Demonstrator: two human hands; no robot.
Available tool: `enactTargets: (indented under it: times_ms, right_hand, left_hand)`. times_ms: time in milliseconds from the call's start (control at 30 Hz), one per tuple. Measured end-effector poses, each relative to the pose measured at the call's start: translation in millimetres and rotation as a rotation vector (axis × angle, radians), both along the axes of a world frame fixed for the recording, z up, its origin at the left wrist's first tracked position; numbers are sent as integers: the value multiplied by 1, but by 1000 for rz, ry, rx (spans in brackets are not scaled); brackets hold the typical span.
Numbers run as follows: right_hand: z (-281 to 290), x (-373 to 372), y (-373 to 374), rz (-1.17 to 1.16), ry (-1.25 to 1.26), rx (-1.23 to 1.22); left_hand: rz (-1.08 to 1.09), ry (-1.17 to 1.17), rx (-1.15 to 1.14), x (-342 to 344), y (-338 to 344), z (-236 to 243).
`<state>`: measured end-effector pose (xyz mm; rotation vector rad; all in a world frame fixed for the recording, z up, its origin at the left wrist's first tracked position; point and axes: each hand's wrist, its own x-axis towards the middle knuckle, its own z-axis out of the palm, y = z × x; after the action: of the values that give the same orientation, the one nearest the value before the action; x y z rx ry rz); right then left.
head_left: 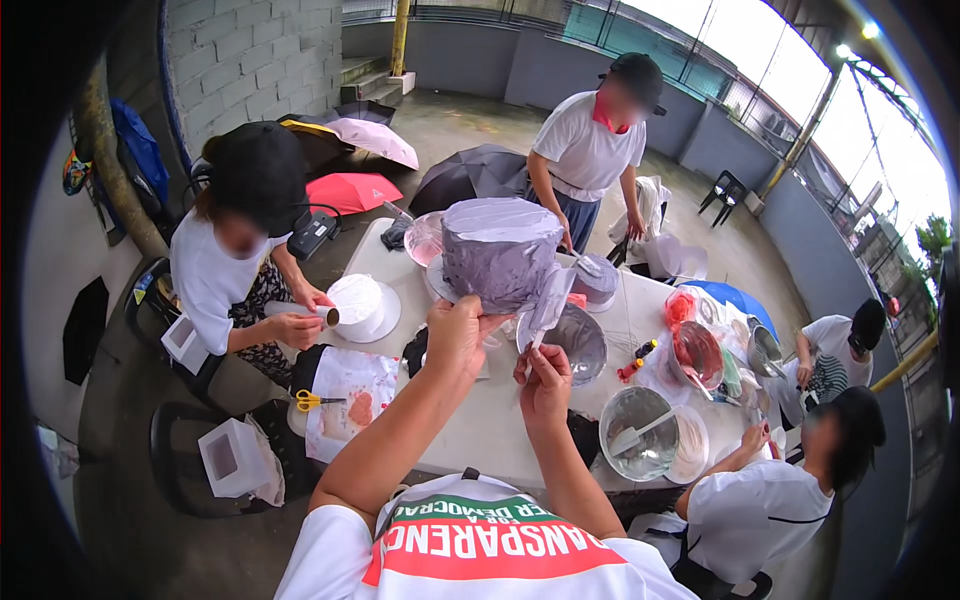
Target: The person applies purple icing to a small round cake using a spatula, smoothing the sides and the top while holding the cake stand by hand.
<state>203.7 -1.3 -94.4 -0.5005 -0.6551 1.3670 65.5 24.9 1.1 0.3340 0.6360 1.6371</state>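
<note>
Cake (497, 250), lilac-frosted, is held raised above the white table (480, 420), gripped from below by the left hand (455, 335), fingers curled under its base. A spatula (548, 305) is pinched in the right hand (545, 385), blade laid against the side. Smoothing judged under way; next, the cake must be turned steadily. Counted: two steel bowls, one pair of scissors (312, 401), four other people.

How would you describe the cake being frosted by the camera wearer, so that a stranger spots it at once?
Start at the long white table. Above its near edge, the left hand holds up a tall round cake. Unlike the small white cake nearby, it is coated in grey-lilac frosting.
</note>
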Motion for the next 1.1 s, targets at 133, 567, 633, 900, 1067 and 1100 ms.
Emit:
enactTargets:
  times_ms: [133, 567, 633, 900, 1067, 1100]
  right_hand:
    - [-9, 8, -7, 35, -55, -25]
    - [21, 10, 13, -915, -993, 512]
    - [21, 4, 20, -942, -1052, 514]
    - [9, 2, 13, -954, -1163, 520]
    - [-2, 5, 5, -886, -1152, 484]
    - [-4, 6, 3, -860, -1135, 466]
  left_hand:
    - [36, 11, 36, -1, 5, -2]
    - [-57, 4, 27, 8, 9, 4]
    - [-73, -16, 11, 10, 9, 3]
    - [-30, -15, 33, 7, 6, 5]
    - [-41, 69, -12, 4, 5, 3]
    - [-35, 80, -8, 5, 5, 3]
